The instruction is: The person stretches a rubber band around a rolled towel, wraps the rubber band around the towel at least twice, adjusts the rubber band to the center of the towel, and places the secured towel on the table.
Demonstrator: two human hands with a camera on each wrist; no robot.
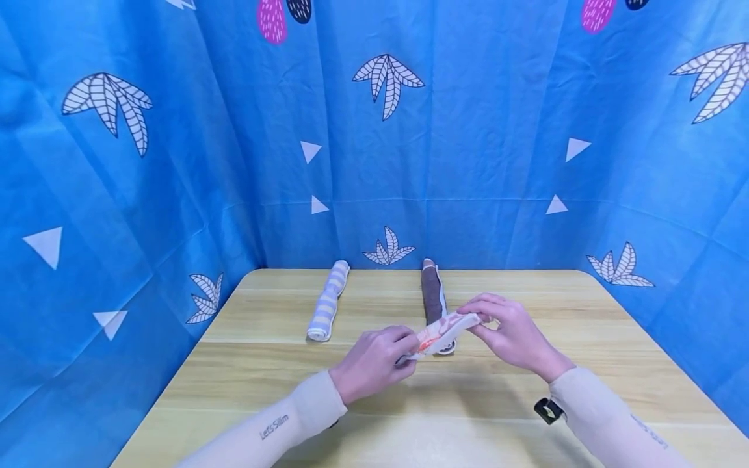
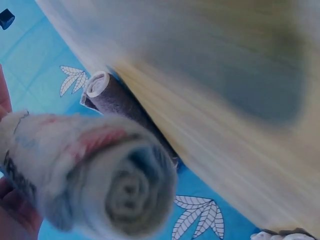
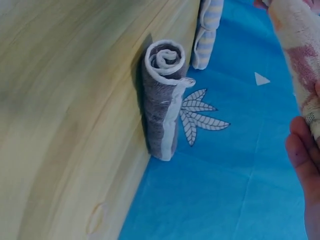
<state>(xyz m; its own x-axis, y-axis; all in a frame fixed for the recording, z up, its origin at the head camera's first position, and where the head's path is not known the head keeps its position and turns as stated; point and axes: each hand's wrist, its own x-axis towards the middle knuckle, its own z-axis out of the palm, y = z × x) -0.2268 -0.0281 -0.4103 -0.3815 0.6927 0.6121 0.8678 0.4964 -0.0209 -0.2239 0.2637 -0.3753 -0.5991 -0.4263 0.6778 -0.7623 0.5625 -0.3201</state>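
Note:
Both hands hold a rolled-up towel [image 1: 440, 333], whitish with pink and red patterning, raised over the table. My left hand [image 1: 380, 357] grips its left end, and my right hand [image 1: 506, 328] pinches the right end between thumb and fingers. In the left wrist view the spiral end of the patterned towel [image 2: 127, 192] faces the camera. Behind it in the head view lies a rolled brown towel [image 1: 433, 292] with white edging, partly covered by the held roll. The right wrist view shows the brown towel's [image 3: 162, 110] coiled end.
A rolled towel with lavender and cream stripes [image 1: 329, 302] lies at the left on the light wooden table [image 1: 263, 383]. Blue curtains [image 1: 486, 130] printed with leaves and triangles enclose the table at the back and both sides.

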